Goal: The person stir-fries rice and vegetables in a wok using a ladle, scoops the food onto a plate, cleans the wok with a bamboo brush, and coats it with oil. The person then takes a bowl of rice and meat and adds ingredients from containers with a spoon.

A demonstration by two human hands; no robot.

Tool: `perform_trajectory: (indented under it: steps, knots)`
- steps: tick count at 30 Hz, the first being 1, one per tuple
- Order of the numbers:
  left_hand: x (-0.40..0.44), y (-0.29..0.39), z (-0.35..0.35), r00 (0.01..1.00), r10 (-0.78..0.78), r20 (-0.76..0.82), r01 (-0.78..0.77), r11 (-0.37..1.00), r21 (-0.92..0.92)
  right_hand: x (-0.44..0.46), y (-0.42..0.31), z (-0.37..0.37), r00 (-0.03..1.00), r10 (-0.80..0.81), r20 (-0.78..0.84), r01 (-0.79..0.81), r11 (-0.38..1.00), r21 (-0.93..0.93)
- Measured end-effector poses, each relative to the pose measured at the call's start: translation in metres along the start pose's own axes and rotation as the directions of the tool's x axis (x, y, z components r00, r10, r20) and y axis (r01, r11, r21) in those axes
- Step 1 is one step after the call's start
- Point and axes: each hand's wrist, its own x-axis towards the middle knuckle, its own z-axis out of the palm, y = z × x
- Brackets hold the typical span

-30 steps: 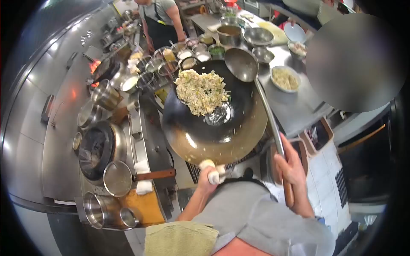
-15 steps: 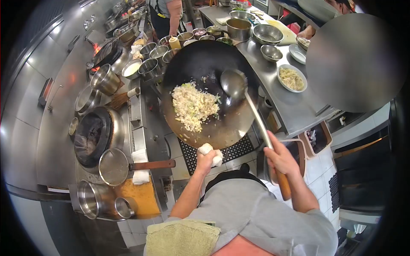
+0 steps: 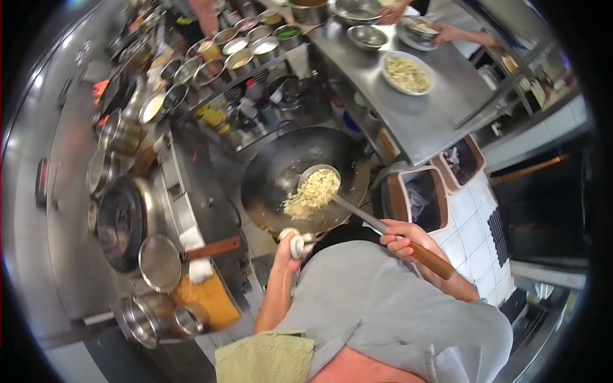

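Observation:
My left hand [image 3: 286, 255] is closed around a bunched white cloth [image 3: 297, 245] at the near edge of the dark wok [image 3: 265, 169], gripping the wok there. The handle itself is hidden by cloth and fingers. With my right hand [image 3: 407, 239] I hold a long ladle [image 3: 361, 214] by its shaft, just above the wooden end. Its bowl rests low in the wok, heaped with fried rice [image 3: 317, 189]. Some of the rice spills over the near side of the ladle onto the wok's surface.
Right of the wok stands a steel counter [image 3: 440, 118] bearing a white bowl of rice [image 3: 408, 75]. A co-worker's hands [image 3: 453, 35] hold a bowl behind it. Bins [image 3: 418, 198] stand below. Leftward are a stove burner [image 3: 121, 223], a strainer [image 3: 159, 263] and several pots.
The wok has come off its raised tilt, lower and closer to my body. The ladle has moved from beside the rice to beneath it and now carries rice. My view has turned slightly right.

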Motion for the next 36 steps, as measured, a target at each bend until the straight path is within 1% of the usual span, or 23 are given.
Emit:
perform_trajectory:
  steps: [3, 4, 5, 9, 10, 13, 14, 15, 16, 18, 19, 21, 23, 24, 25, 27, 28, 29, 30, 31, 32, 35, 36]
  knots:
    - [-0.009, 0.007, 0.028, 0.998, 0.05, -0.041, -0.047, 0.997, 0.067, -0.035, -0.019, 0.004, 0.979, -0.149, 0.137, 0.135, 0.985, 0.107]
    - [-0.008, 0.012, 0.041, 0.998, 0.06, -0.003, -0.06, 0.994, 0.092, -0.04, -0.027, -0.005, 0.958, -0.228, 0.175, 0.21, 0.971, 0.117]
    - [-0.008, 0.017, 0.055, 0.997, 0.074, 0.035, -0.077, 0.99, 0.114, -0.051, -0.037, 0.005, 0.948, -0.315, 0.051, 0.309, 0.947, 0.091]
    - [0.019, 0.032, 0.082, 0.98, 0.106, 0.166, -0.126, 0.985, 0.115, -0.074, -0.091, 0.016, 0.774, -0.628, 0.082, 0.633, 0.76, -0.151]
    - [0.024, 0.032, 0.089, 0.985, 0.12, 0.124, -0.13, 0.989, 0.077, -0.076, -0.105, 0.02, 0.73, -0.678, 0.088, 0.678, 0.701, -0.223]
    - [0.026, 0.037, 0.104, 0.97, 0.19, 0.149, -0.209, 0.97, 0.121, -0.081, -0.137, 0.024, 0.579, -0.809, 0.1, 0.748, 0.478, -0.46]
    - [0.025, 0.038, 0.106, 0.968, 0.177, 0.179, -0.199, 0.973, 0.115, -0.075, -0.147, 0.017, 0.522, -0.847, 0.095, 0.737, 0.393, -0.55]
    - [0.022, 0.037, 0.109, 0.972, 0.181, 0.15, -0.199, 0.974, 0.109, -0.068, -0.157, 0.007, 0.466, -0.88, 0.095, 0.71, 0.308, -0.633]
    - [0.013, 0.037, 0.119, 0.975, 0.187, 0.118, -0.199, 0.975, 0.101, -0.062, -0.166, -0.007, 0.433, -0.901, 0.028, 0.589, 0.259, -0.765]
    - [0.008, 0.034, 0.123, 0.98, 0.195, 0.047, -0.198, 0.977, 0.084, -0.042, -0.178, -0.027, 0.35, -0.936, -0.041, 0.444, 0.204, -0.872]
    - [0.01, 0.034, 0.116, 0.98, 0.171, 0.104, -0.177, 0.983, 0.051, -0.032, -0.184, -0.038, 0.304, -0.95, -0.07, 0.36, 0.182, -0.915]
    - [0.013, 0.036, 0.095, 0.969, 0.127, 0.214, -0.128, 0.992, -0.01, -0.017, -0.192, -0.058, 0.275, -0.959, -0.067, 0.344, 0.163, -0.925]
    - [0.009, 0.032, 0.094, 0.981, 0.147, 0.124, -0.149, 0.989, 0.006, -0.008, -0.197, -0.072, 0.254, -0.966, -0.055, 0.305, 0.134, -0.943]
    - [0.007, 0.03, 0.094, 0.983, 0.17, 0.067, -0.173, 0.984, 0.031, 0.003, -0.204, -0.091, 0.206, -0.978, -0.022, 0.24, 0.072, -0.968]
    - [0.005, 0.028, 0.092, 0.981, 0.196, 0.009, -0.196, 0.979, 0.056, 0.013, -0.209, -0.104, 0.126, -0.99, 0.067, 0.217, -0.039, -0.975]
    - [0.007, 0.025, 0.07, 0.979, 0.204, 0.006, -0.204, 0.977, 0.054, 0.027, -0.21, -0.124, -0.026, -0.969, 0.245, 0.145, -0.246, -0.958]
    - [0.003, 0.022, 0.072, 0.977, 0.214, 0.003, -0.214, 0.976, 0.05, 0.02, -0.205, -0.113, 0.039, -0.984, 0.171, 0.176, -0.162, -0.971]
    - [0.002, 0.02, 0.075, 0.974, 0.225, 0.001, -0.224, 0.973, 0.046, 0.021, -0.204, -0.116, 0.066, -0.982, 0.176, 0.163, -0.163, -0.973]
    - [0.001, 0.017, 0.078, 0.963, 0.239, -0.125, -0.235, 0.971, 0.041, 0.023, -0.203, -0.119, 0.093, -0.979, 0.179, 0.149, -0.164, -0.975]
    - [-0.003, 0.014, 0.085, 0.958, 0.25, -0.142, -0.247, 0.968, 0.037, 0.025, -0.201, -0.122, 0.118, -0.976, 0.182, 0.134, -0.166, -0.977]
    - [-0.006, 0.011, 0.091, 0.953, 0.26, -0.158, -0.258, 0.966, 0.032, 0.03, -0.198, -0.128, 0.061, -0.955, 0.289, 0.092, -0.283, -0.955]
    - [-0.003, 0.012, 0.087, 0.96, 0.251, -0.126, -0.256, 0.966, -0.033, 0.031, -0.191, -0.132, 0.166, -0.951, 0.26, -0.013, -0.266, -0.964]
    - [0.0, 0.014, 0.084, 0.966, 0.239, -0.099, -0.246, 0.967, -0.062, 0.034, -0.189, -0.138, 0.158, -0.942, 0.295, -0.029, -0.303, -0.953]
